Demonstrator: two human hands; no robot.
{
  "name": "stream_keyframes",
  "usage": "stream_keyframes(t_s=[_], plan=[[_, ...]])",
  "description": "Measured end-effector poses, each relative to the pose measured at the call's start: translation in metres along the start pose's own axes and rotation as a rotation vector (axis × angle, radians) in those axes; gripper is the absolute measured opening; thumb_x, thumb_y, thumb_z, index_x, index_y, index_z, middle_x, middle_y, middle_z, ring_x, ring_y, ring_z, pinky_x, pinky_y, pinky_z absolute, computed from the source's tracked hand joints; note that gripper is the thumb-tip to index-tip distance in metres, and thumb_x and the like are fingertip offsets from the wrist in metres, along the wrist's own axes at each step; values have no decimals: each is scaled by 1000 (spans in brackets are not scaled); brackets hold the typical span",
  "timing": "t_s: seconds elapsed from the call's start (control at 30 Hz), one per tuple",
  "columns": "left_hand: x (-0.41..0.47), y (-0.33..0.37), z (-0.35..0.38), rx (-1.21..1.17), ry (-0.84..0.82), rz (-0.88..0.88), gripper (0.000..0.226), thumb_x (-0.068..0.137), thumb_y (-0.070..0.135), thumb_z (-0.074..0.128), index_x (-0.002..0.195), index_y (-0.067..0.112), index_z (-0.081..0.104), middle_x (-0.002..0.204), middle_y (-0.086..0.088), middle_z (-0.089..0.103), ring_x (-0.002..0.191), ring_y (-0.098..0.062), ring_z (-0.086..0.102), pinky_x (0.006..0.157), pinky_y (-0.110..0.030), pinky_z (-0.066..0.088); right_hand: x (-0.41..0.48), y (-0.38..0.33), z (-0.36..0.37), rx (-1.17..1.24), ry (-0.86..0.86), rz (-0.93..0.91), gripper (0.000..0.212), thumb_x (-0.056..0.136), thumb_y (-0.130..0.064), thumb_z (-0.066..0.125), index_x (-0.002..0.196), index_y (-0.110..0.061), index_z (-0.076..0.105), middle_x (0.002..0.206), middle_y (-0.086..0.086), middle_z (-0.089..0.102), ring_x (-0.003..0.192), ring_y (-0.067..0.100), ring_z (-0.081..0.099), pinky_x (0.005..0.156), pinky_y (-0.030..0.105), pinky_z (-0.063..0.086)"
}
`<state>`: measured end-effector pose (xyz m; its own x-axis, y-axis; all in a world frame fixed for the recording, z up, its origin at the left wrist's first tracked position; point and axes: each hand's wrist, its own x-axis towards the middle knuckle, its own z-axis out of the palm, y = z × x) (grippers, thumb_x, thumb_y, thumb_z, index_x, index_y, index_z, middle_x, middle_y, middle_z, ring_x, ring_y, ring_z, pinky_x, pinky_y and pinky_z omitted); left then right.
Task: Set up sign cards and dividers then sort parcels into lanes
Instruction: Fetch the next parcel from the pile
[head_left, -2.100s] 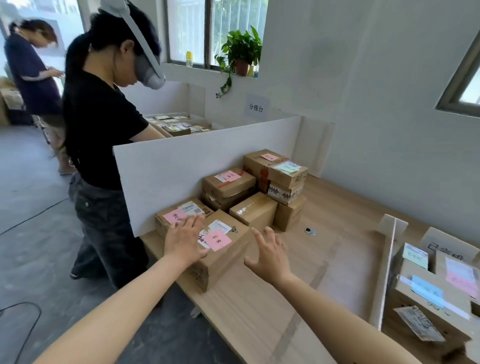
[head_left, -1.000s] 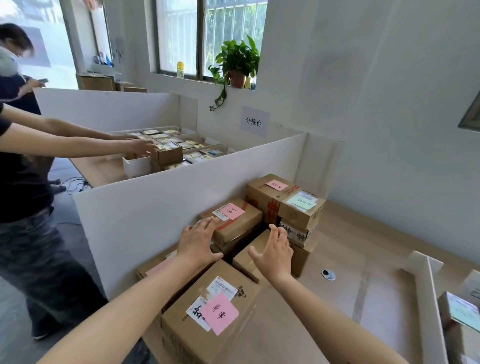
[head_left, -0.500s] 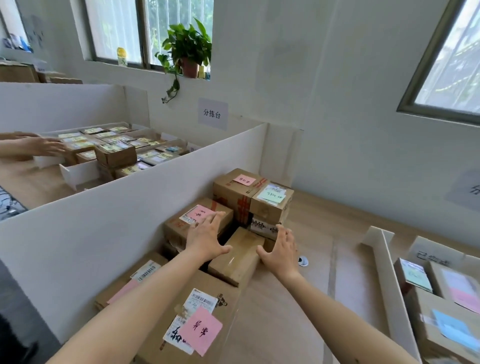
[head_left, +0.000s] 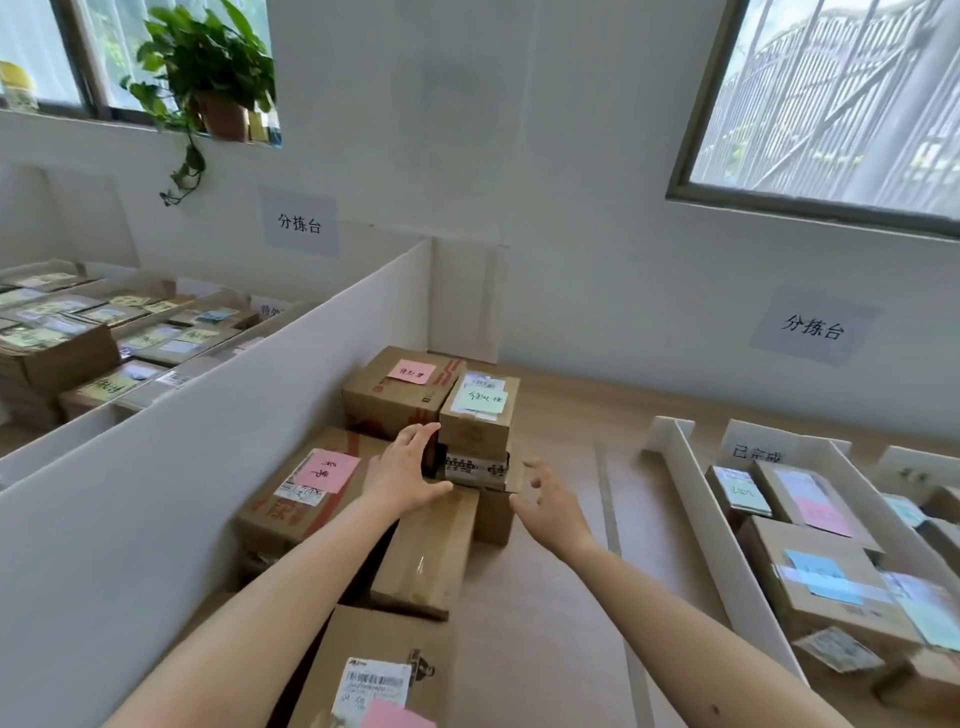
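Several cardboard parcels are piled on the wooden table (head_left: 561, 519) along a tall white divider (head_left: 208, 447). A small parcel with a green note (head_left: 480, 410) tops a stack at the back. My left hand (head_left: 405, 470) is open, its fingertips at that stack's left side, above a plain long parcel (head_left: 431, 551). My right hand (head_left: 550, 501) hovers open just right of the stack, touching nothing. A parcel with a pink note (head_left: 306, 493) lies to the left. At the right, low white dividers (head_left: 717, 525) form lanes holding labelled parcels (head_left: 815, 577), with a sign card (head_left: 758, 449) behind.
A large parcel with a barcode label (head_left: 374, 675) sits near the front edge. Beyond the tall divider is another table of sorted parcels (head_left: 104, 332). Paper wall signs (head_left: 813, 327) and a potted plant (head_left: 208, 67) are at the back. Bare wood shows between the pile and the lanes.
Both hands have moved forward from the front parcel to the back stack. The view has swung right and up, and the person at the left has dropped out of sight.
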<state>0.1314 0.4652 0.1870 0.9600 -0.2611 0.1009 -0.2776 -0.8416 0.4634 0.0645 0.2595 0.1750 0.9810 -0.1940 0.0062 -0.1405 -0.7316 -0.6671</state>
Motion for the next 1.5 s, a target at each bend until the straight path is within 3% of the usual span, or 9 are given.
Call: stream_keyframes(t_s=[0.1, 0.37, 0.47, 0.6, 0.83, 0.97, 1.1, 1.2, 1.5], plan=[[21, -4, 4, -69, -85, 29, 87, 78, 44, 72, 147, 38, 20, 157, 0, 15, 140, -23, 28, 108, -49, 36, 17, 5, -3, 28, -6, 32, 48, 94, -23, 54, 140, -20, 40, 120, 11, 56, 92, 19, 50, 83, 27, 40], [65, -16, 8, -240, -121, -18, 79, 83, 30, 70, 148, 31, 25, 137, -14, 42, 129, -29, 40, 105, -39, 35, 67, -11, 4, 263, 52, 97, 55, 88, -24, 66, 139, -26, 44, 105, 5, 52, 105, 21, 52, 82, 26, 40], [78, -21, 11, -295, -114, -39, 80, 83, 30, 71, 148, 31, 24, 140, -14, 40, 131, -30, 38, 108, -40, 32, 84, -19, 10, 246, 49, 41, 58, 86, -22, 69, 139, -24, 44, 126, 7, 54, 124, 25, 47, 98, 35, 44], [99, -28, 15, -300, -115, -39, 80, 84, 32, 69, 149, 31, 23, 145, -12, 37, 135, -28, 33, 110, -41, 30, 107, -25, 19, 210, -7, -4, 71, 84, -23, 71, 146, -28, 36, 148, 8, 41, 138, 25, 34, 111, 37, 31], [115, -25, 20, -280, -80, 65, 75, 83, 27, 70, 146, 28, 29, 140, -7, 43, 122, -25, 46, 103, -43, 42, 127, -24, 32, 338, -17, 57, 73, 82, -12, 72, 144, -29, 38, 149, 6, 37, 138, 23, 33, 105, 29, 34], [119, -26, 27, -307, -93, 96, 75, 82, 25, 71, 146, 26, 31, 143, -6, 42, 129, -24, 40, 108, -42, 37, 127, -23, 35, 389, -24, 75, 72, 82, -1, 70, 144, -20, 39, 146, 9, 39, 128, 23, 44, 93, 23, 44], [122, -23, 33, -404, -91, 83, 72, 83, 21, 71, 145, 21, 34, 144, -6, 42, 133, -23, 37, 111, -39, 32, 122, -24, 35, 491, -15, 111, 72, 80, 5, 69, 143, -17, 40, 143, 10, 42, 120, 21, 48, 96, 31, 49], [120, -19, 37, -435, -47, 80, 69, 84, 18, 70, 144, 18, 36, 145, -7, 39, 135, -23, 34, 111, -38, 30, 117, -25, 33, 497, -20, 123, 74, 80, 2, 71, 144, -19, 39, 145, 9, 39, 127, 25, 45, 101, 37, 47], [97, 12, 44, -573, 11, 137, 66, 84, 5, 67, 142, 16, 38, 143, -7, 35, 131, -22, 37, 102, -31, 37, 86, -8, 15, 547, 67, 143, 74, 80, -5, 73, 141, -31, 41, 136, -2, 45, 121, 19, 49, 101, 32, 47]])
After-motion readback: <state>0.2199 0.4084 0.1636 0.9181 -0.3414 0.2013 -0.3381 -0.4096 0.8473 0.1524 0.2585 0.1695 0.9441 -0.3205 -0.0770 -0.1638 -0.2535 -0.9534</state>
